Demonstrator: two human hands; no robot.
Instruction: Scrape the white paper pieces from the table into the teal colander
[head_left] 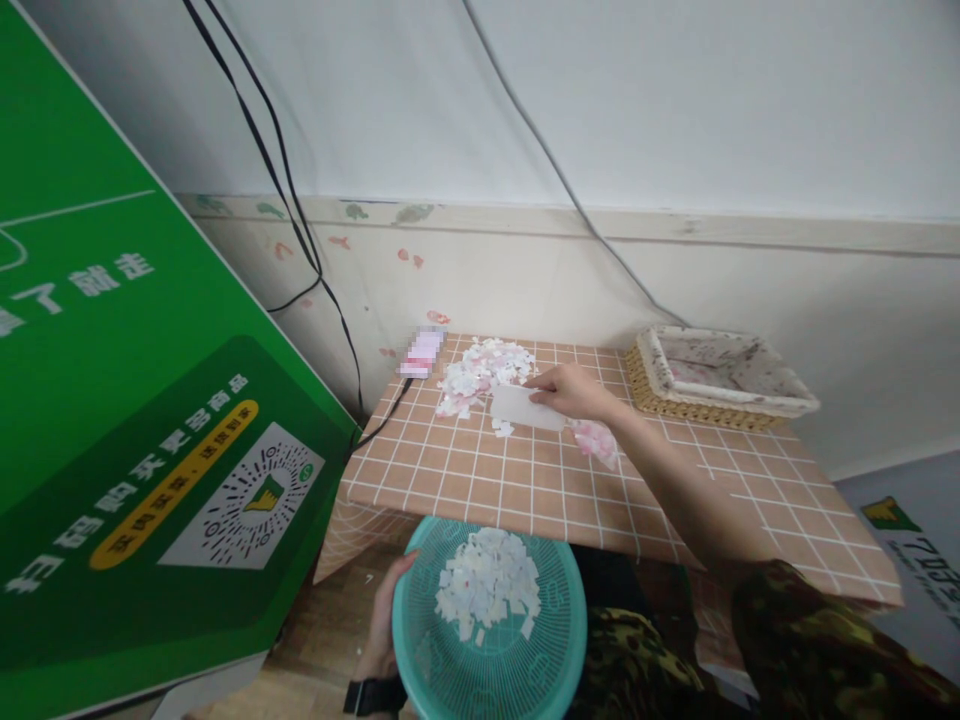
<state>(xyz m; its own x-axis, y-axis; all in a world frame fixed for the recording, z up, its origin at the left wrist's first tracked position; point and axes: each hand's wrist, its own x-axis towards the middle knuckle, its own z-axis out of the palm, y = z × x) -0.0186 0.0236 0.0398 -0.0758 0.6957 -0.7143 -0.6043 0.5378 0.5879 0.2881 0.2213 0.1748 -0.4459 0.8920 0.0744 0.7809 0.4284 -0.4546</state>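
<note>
My right hand [570, 391] pinches a flat white card [517, 405] by its right end, just above the table. Behind and left of the card lies a heap of small white and pinkish paper scraps [480, 368], with a few loose bits in front of it. My left hand [390, 600] grips the left rim of a round teal plastic basket [566, 640] below the table's front edge. Inside the basket sits a pile of white paper scraps [487, 580]. A pink-and-white patterned piece [595, 443] rests on the table under my right wrist.
A checked brown cloth covers the table [480, 480]. At its back right stands a cloth-lined wicker basket [712, 410]. A blurred phone-like device [423, 352] with a black cable [382, 425] lies back left. A green sign panel [150, 400] flanks the left side.
</note>
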